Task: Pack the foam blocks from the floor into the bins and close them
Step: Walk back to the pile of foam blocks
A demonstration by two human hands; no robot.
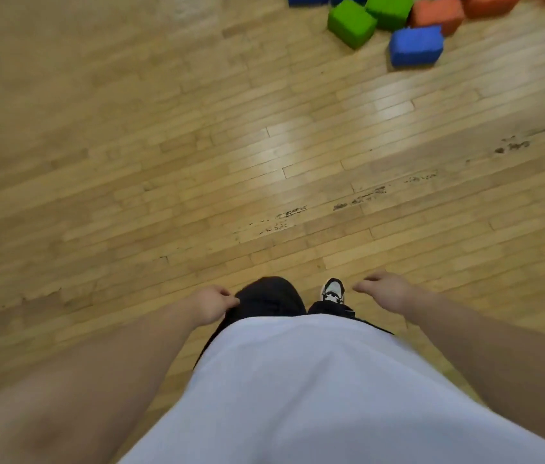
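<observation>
Pale wooden plank floor [130,162]: squat blue foam block [416,45] is seen well ahead, rightward, nearer the right hand [386,291] than the left hand [212,304]; both loosely curled, empty.

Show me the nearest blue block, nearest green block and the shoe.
nearest blue foam block [415,38]: head view, top face.
nearest green foam block [353,12]: head view, top face.
shoe [333,291]: head view, top.

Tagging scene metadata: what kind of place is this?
Probably a gym or an indoor play hall: a wide strip-wood floor with dark scuff marks, and big coloured foam blocks heaped loose on it.
</observation>
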